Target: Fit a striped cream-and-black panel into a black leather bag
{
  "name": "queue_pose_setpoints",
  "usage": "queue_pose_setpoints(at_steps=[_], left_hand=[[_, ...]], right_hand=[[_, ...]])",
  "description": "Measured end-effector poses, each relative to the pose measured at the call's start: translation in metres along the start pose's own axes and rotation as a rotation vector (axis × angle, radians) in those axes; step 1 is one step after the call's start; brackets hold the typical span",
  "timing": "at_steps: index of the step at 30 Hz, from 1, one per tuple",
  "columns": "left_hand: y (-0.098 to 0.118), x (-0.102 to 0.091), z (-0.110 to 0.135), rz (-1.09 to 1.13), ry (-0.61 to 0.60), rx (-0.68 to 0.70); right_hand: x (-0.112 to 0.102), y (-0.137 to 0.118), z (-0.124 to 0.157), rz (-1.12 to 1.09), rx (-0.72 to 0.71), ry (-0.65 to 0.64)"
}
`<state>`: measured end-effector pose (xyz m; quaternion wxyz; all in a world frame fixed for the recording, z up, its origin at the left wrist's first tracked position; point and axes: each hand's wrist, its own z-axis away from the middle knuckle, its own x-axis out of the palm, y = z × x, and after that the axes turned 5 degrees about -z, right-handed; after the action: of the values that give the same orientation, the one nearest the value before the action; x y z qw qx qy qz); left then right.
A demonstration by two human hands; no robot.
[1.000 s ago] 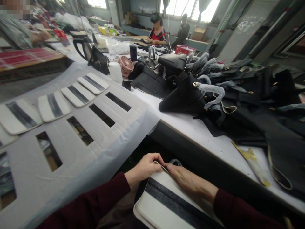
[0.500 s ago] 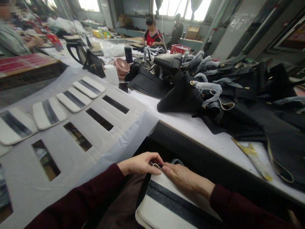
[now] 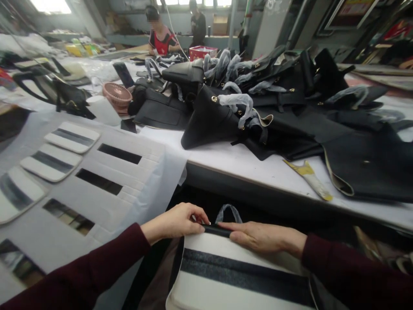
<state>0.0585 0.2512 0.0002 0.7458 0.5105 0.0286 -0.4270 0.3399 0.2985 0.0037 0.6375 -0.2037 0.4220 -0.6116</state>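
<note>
A white panel with a wide dark stripe (image 3: 241, 270) lies across my lap, tilted up toward me. Along its far edge runs a black folded strip (image 3: 217, 231), which seems to belong to a black bag; most of that bag is hidden. My left hand (image 3: 180, 221) pinches the strip's left end between thumb and fingers, beside a small shiny spot. My right hand (image 3: 266, 236) grips the same edge further right, fingers stretched along the top and thumb on the near side. Behind the hands rises a plastic-wrapped handle (image 3: 228, 212).
Black bags with wrapped handles (image 3: 222, 114) are heaped on the white table (image 3: 245, 172). A yellow-and-white tool (image 3: 309, 178) lies near its edge. At left, several striped white panels (image 3: 71, 137) rest on slotted cardboard (image 3: 142, 153). A pink fan (image 3: 117, 97) stands behind; co-workers sit further back.
My view has swung to the right. The panel's curled white edge between my fingers has given way to the black strip, and my hands now lie further apart along it.
</note>
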Motion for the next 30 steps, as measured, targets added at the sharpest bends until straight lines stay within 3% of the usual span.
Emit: queue_pose_setpoints(at_steps=[6, 10, 17, 24, 27, 30], left_hand=[[0.008, -0.018, -0.019, 0.006, -0.22, -0.154], [0.001, -0.021, -0.03, 0.081, -0.334, -0.284], [-0.005, -0.018, -0.038, -0.02, -0.346, -0.167], [-0.014, -0.018, -0.037, -0.042, -0.332, -0.128], [-0.011, -0.017, -0.038, -0.084, -0.336, -0.078], [-0.007, -0.013, -0.039, -0.069, -0.368, -0.068]], right_hand=[[-0.013, 0.029, 0.05, -0.042, 0.105, -0.011], [-0.012, 0.034, 0.059, 0.022, 0.185, 0.038], [0.004, 0.009, 0.009, 0.051, 0.098, 0.094], [0.007, -0.026, -0.047, 0.01, 0.007, 0.017], [0.013, -0.036, -0.062, 0.101, -0.042, 0.028], [0.014, -0.038, -0.063, 0.158, -0.001, 0.032]])
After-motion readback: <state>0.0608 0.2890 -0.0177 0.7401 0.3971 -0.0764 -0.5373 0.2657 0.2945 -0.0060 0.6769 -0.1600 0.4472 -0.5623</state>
